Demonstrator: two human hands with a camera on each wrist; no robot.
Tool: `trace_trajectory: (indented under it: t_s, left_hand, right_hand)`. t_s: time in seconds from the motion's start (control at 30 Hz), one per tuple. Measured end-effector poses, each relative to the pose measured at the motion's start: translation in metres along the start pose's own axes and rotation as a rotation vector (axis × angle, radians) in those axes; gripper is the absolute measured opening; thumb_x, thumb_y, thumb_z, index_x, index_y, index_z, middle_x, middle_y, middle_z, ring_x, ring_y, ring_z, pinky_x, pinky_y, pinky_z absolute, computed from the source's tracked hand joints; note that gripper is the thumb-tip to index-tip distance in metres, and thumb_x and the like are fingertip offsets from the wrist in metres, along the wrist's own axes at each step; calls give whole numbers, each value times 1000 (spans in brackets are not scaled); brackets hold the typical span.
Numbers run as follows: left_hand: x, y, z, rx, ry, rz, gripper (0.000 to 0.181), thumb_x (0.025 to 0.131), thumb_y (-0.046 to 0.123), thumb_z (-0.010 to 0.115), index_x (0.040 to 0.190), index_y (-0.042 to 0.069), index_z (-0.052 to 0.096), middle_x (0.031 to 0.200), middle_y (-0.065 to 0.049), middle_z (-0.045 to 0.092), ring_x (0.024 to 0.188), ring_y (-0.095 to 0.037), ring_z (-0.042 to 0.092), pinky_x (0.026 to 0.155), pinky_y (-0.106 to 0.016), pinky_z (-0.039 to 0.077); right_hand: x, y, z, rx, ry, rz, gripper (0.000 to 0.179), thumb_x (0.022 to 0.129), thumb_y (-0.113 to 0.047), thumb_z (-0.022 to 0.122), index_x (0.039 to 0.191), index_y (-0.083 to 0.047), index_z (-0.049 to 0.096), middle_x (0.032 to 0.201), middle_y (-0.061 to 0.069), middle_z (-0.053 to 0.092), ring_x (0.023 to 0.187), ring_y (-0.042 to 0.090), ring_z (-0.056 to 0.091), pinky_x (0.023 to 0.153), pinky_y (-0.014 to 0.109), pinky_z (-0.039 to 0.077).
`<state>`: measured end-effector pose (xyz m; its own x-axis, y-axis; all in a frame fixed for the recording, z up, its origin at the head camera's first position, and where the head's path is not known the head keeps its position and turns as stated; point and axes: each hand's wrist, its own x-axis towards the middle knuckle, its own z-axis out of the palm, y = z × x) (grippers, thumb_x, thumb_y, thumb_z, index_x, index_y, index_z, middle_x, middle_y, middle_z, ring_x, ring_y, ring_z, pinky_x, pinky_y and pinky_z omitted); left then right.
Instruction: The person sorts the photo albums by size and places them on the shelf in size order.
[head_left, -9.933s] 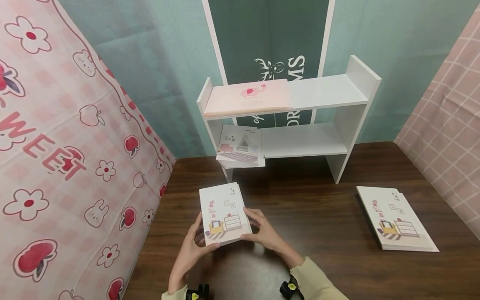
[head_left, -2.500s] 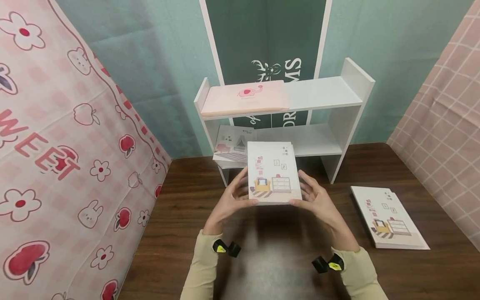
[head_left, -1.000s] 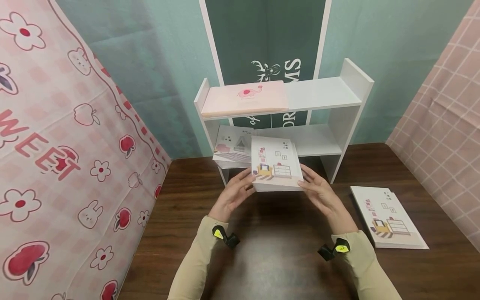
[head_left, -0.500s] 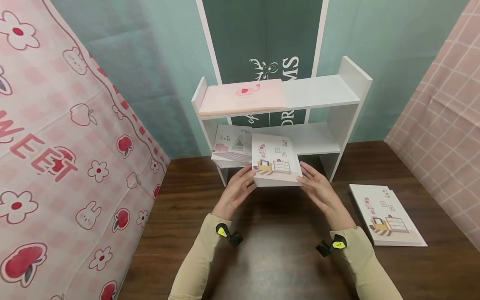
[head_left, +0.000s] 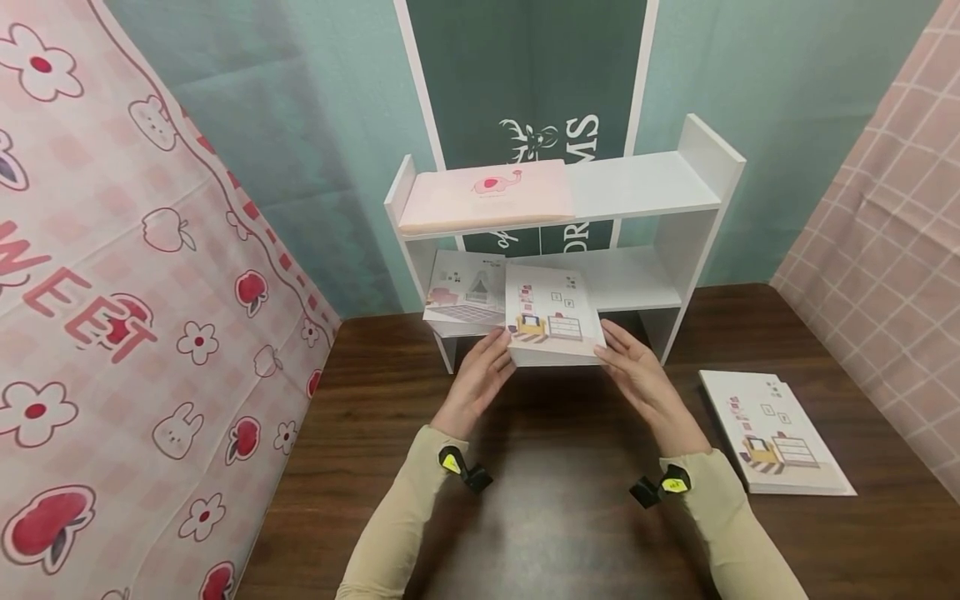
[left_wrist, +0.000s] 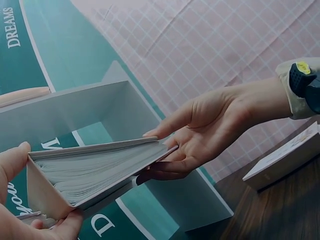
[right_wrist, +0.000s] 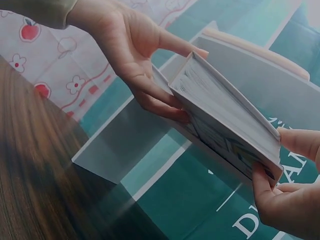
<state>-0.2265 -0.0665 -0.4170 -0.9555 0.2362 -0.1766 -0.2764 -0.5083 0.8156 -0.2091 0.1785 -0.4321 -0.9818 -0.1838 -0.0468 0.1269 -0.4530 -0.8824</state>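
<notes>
A thick white book [head_left: 551, 304] with an armchair and a chest of drawers on its cover is held between both hands. My left hand [head_left: 477, 379] grips its near left corner and my right hand [head_left: 641, 379] its near right corner, thumbs on top and fingers beneath. The book's far end overlaps the lower board of the white shelf [head_left: 637, 275], while its near end juts out over the front edge. In the left wrist view, the page edges [left_wrist: 107, 167] face the camera. Beside it on the left lies another book [head_left: 467, 290] with a grey and pink cover.
On the shelf's upper board lies a pale pink item with an elephant [head_left: 491, 192], at the left. A further white book [head_left: 776, 433] rests on the brown table [head_left: 360, 450] at the right. Patterned cloths hang on both sides, and a green curtain hangs behind the shelf.
Both hands have carried the book from the front left of the table up to the lower shelf. Over the last second it has moved slightly farther back onto the board.
</notes>
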Motion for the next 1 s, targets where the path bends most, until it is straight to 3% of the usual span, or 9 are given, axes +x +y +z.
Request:
trace_trajectory:
  t_s: [0.3,0.53,0.8,1.0]
  left_hand:
    - [2,-1,1,-9,-8,19,63,92,21,57,140,-4,24,131,-20,44,110,-20,51,96,-29,43]
    - [1,-2,1,-21,-33,59,72,84,31,68,133,-4,30,121,-17,50,104,-19,52,93,-29,44]
    - [2,-4,-1,29,41,36,61,92,27,58,135,0,25,125,-16,46,105,-17,54,97,-33,43]
    - [-4,-7,-5,144,79,129,53,93,28,56,131,2,29,124,-16,47,103,-19,56,97,-41,43]
  right_hand:
    - [3,-1,-1,-73,8,-5,69,93,-2,52,149,-3,10,155,16,7,99,0,53,83,13,44]
    - [5,1,-1,-167,43,-25,67,92,-8,56,148,-4,18,150,17,18,99,0,51,84,11,43]
    - [2,3,0,-390,58,-131,67,94,-19,55,148,-3,18,148,21,22,111,3,45,86,8,41]
    - [-3,7,1,-619,123,-295,60,95,-20,52,145,0,25,146,20,28,126,26,38,85,5,39]
